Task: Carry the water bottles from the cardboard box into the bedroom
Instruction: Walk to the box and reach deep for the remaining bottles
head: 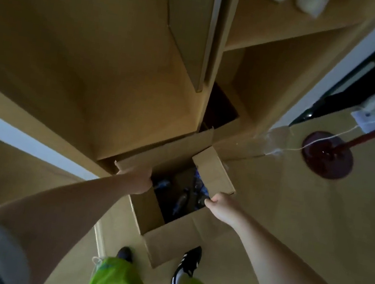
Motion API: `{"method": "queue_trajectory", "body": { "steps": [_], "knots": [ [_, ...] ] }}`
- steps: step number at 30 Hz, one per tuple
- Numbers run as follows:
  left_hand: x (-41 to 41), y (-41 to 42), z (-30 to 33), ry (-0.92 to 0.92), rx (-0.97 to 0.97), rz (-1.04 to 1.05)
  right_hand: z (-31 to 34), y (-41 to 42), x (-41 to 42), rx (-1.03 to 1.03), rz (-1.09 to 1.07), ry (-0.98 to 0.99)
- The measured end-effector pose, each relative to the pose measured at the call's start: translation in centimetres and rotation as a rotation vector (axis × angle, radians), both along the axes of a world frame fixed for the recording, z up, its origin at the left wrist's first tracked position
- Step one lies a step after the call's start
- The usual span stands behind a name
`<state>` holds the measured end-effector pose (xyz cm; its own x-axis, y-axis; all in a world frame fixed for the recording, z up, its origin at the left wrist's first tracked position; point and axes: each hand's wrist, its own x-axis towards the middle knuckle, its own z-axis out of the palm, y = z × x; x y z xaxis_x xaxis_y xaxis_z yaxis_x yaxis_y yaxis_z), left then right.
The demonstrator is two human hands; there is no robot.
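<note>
Both bare arms reach down past green trousers: left hand [136,181] closed on a flap of the cardboard box [160,241], right hand [218,204] pinching the opposite flap [213,171]. Water bottles [181,199] lie dim inside, likely heavy, slippery, best gripped by the necks. Beyond, wooden shelving [261,37] crowds the box; open floor [292,221] lies rightward.

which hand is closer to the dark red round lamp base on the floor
Right. The right hand grips the box flap on the side facing the round base; the left hand holds the opposite flap, farther away.
</note>
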<state>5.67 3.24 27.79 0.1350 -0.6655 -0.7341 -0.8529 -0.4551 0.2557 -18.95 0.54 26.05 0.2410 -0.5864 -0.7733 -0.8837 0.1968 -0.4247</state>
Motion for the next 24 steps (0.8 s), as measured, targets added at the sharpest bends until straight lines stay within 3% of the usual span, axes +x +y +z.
{"method": "queue_trajectory", "body": {
  "steps": [14, 17, 21, 24],
  "knots": [
    [-0.7, 0.4, -11.1, 0.048, 0.193, 0.133, -11.5, -3.3, 1.9, 0.163, 0.092, 0.01],
    [-2.0, -0.3, -15.8, 0.12, 0.212, 0.294, -16.1, -4.5, 2.1, 0.206, 0.108, -0.005],
    [-4.3, -3.0, -23.3, 0.287, 0.176, 0.694, -23.9, -6.5, 2.3, 0.202, 0.1, -0.031],
    [-5.7, -4.4, -29.6, 0.339, 0.173, 0.807, -30.6, -7.6, 2.2, 0.252, 0.043, -0.042]
  ]
}}
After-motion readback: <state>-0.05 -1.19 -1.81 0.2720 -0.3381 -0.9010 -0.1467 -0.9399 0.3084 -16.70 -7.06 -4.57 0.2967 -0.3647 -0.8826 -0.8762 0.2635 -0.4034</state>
